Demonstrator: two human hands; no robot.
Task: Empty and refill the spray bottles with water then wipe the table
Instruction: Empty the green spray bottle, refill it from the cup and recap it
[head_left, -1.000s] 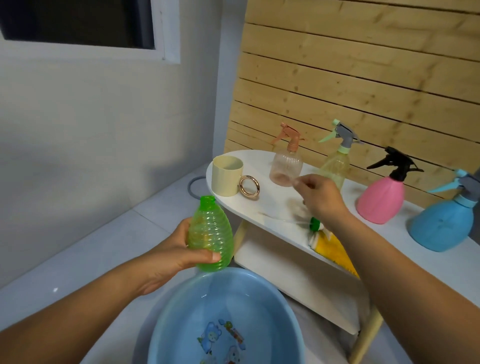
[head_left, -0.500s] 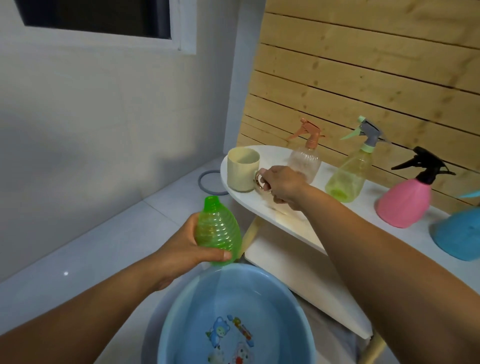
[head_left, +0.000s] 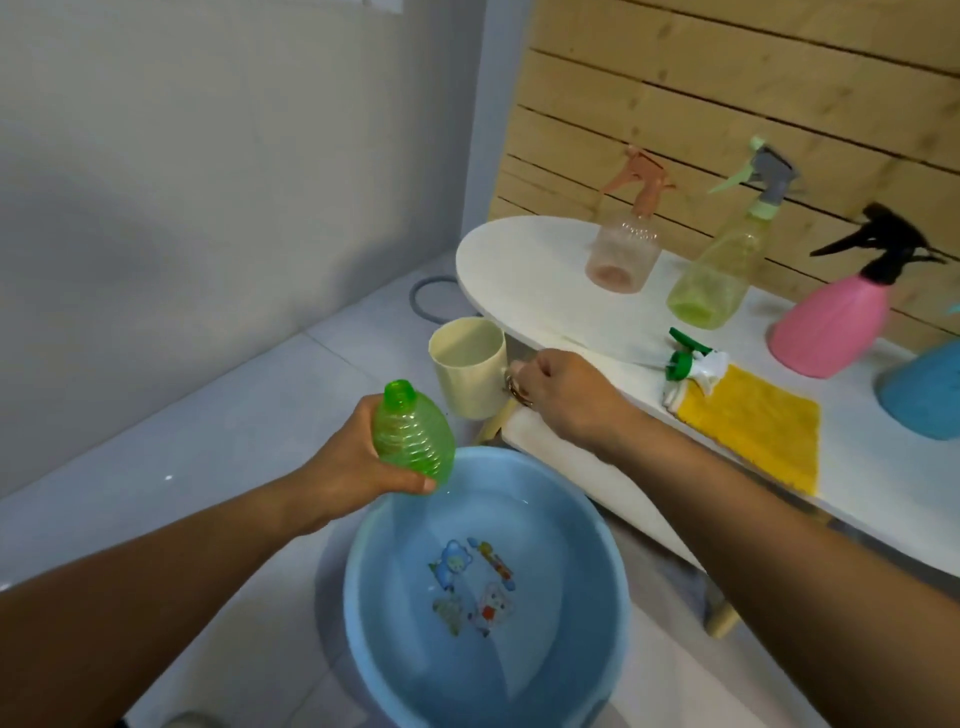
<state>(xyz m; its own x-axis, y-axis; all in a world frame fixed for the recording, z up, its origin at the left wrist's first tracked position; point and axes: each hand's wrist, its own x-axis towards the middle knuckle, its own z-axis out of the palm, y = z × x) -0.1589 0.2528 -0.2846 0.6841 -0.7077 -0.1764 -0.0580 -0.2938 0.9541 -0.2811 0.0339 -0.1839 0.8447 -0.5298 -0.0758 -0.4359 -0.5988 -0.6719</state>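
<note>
My left hand (head_left: 343, 467) grips a green ribbed bottle (head_left: 413, 434) with no spray head, upright above the far rim of a blue basin (head_left: 483, 587). My right hand (head_left: 563, 402) holds a cream cup (head_left: 467, 366) by its ring handle, off the table's front edge and just beyond the bottle. The green and white spray head (head_left: 691, 364) lies on the white table (head_left: 530, 260) beside a yellow cloth (head_left: 753, 426). A peach bottle (head_left: 623, 249), a yellow-green bottle (head_left: 714, 275), a pink bottle (head_left: 831, 322) and a blue bottle (head_left: 922, 395) stand along the table's back.
A wooden slat panel (head_left: 727, 93) backs the table. A lower white shelf (head_left: 571, 467) sits under the tabletop. A grey ring (head_left: 431, 301) lies on the tiled floor by the wall. The basin holds shallow water.
My right hand took the cream cup by its handle and lifted it off the table toward the green bottle. My left hand kept the bottle over the basin.
</note>
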